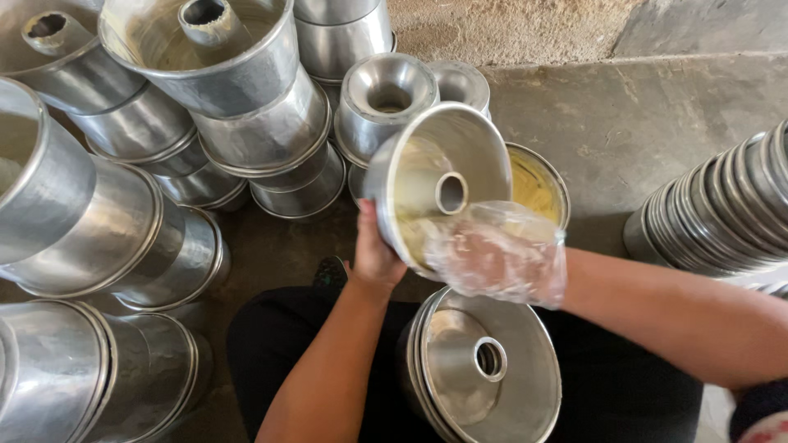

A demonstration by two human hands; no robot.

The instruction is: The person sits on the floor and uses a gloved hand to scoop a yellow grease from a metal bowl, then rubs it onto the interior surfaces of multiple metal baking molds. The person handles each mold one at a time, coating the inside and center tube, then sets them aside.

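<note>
The left hand (pixel 375 254) grips a metal tube pan (pixel 439 184) from behind and below, fingers wrapped on its outer wall, holding it tilted so the open mouth and centre tube face the camera. The right hand (pixel 497 253), inside a thin clear plastic glove (pixel 525 271), is pressed flat against the pan's inner wall at the lower rim — fingers spread against the metal rather than closed around anything, over a yellowish greasy film on that wall. The pan is held in the air above the person's lap, just in front of a small round tin of yellow grease (pixel 538 187) that sits behind it on the concrete floor (pixel 640 123). Directly below, between the forearms, a nested stack of tube pans (pixel 484 369) rests against the black-clad legs. More pans are piled to the left in leaning stacks (pixel 123 221) — some mouths up, some on their sides — and another row of nested pans (pixel 722 213) lies at the right edge.
</note>
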